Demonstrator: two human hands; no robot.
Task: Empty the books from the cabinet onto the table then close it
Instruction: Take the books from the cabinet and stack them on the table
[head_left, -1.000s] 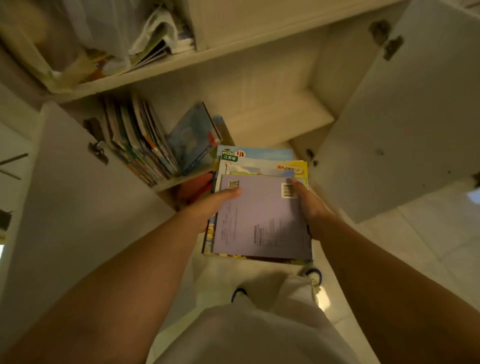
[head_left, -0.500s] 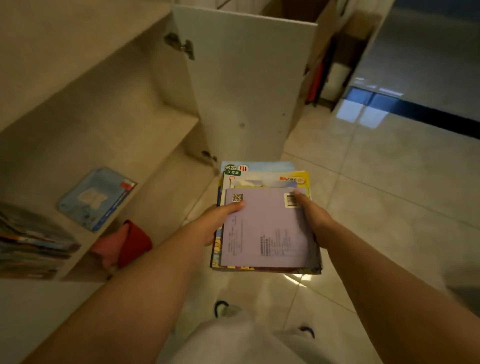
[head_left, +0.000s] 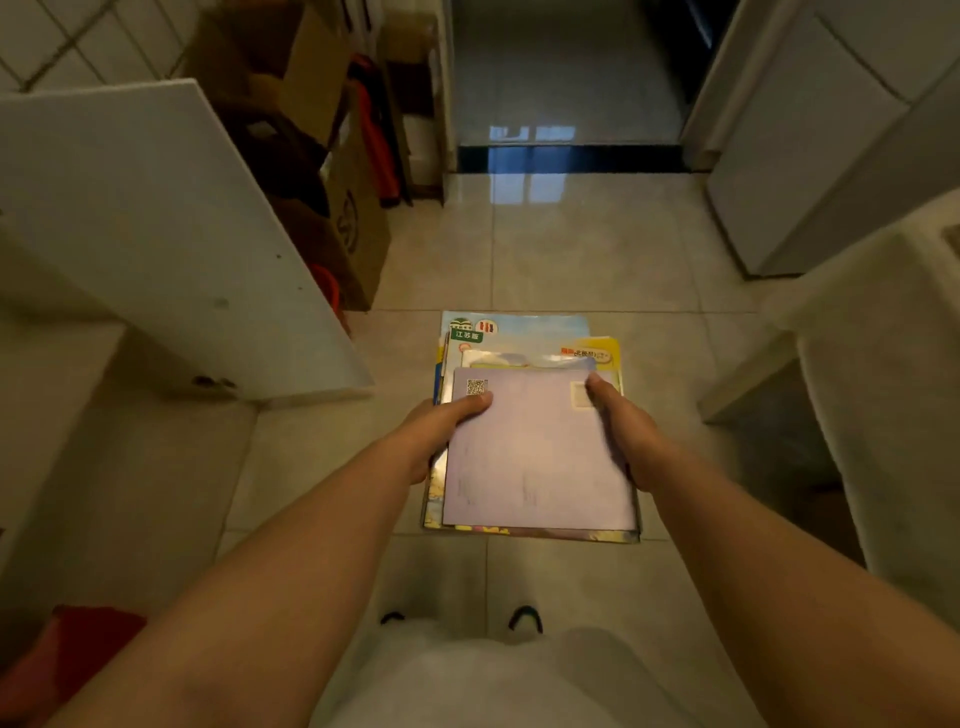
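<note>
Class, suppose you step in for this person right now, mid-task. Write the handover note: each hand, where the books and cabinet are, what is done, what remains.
Left hand: grips the left edge of the stack of books, thumb on top.
Right hand: grips the right edge, thumb on the lilac top cover.
Books: this stack is held level above the tiled floor, clear of the cabinet.
Cabinet: its white door stands open at the left; the shelves are not in view, so I cannot tell what is left inside.
Done: one stack lifted out.
Left: set it on the table, fetch any books still inside, close the door.
</note>
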